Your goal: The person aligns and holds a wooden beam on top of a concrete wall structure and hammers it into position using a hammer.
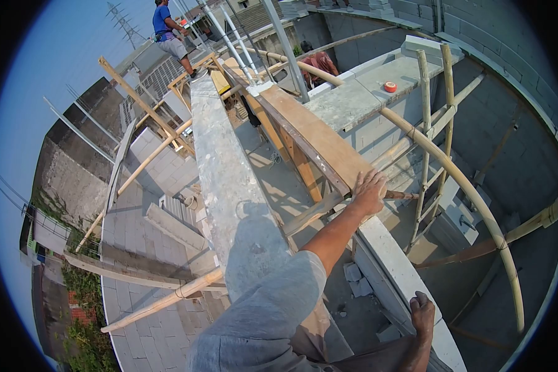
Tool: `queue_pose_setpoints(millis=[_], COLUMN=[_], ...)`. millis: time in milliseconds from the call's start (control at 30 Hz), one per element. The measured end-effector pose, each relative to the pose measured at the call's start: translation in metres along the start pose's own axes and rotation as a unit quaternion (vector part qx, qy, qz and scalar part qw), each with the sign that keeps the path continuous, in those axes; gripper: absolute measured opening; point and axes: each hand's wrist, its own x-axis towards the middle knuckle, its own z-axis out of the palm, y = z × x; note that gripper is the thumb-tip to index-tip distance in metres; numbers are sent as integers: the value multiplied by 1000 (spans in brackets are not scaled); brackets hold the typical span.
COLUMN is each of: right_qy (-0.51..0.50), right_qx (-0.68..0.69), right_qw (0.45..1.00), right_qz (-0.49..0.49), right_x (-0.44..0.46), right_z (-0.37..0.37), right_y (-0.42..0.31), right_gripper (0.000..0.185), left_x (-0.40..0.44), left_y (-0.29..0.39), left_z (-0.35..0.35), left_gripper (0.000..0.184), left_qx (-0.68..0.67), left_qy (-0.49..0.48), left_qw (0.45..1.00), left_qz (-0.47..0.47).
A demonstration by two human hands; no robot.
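My left hand, at the end of a grey-sleeved arm, grips the near right corner of a long plywood board. Its fingers bend over the board's top face. The board has a wooden side edge and slopes away toward the back. At the lower right, my right hand is curled closed beside the pale top of a block wall. What lies inside those fingers, if anything, is hidden. Left of the board runs a concrete beam, with my shadow across its near part.
Bamboo poles form scaffolding at the right; more poles cross at the left. An orange tape roll or measure lies on a concrete ledge. One person stands on the far beam; another is lower behind. Deep drops flank the beam.
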Motion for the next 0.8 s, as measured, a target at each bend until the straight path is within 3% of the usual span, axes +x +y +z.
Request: queue_pose_setpoints(millis=[600,800], right_qy=[0,7], right_qx=[-1,-13], right_qw=[1000,1000], right_qz=[-10,-20], right_x=[3,4], right_z=[1,3], right_y=[3,7], right_gripper=[40,40], left_x=[-2,-1], left_y=[5,2], left_z=[-7,-3], left_gripper=[73,80], left_qx=[-3,10], left_qy=[-14,-12], left_qw=[1000,1000], left_qz=[-11,-5])
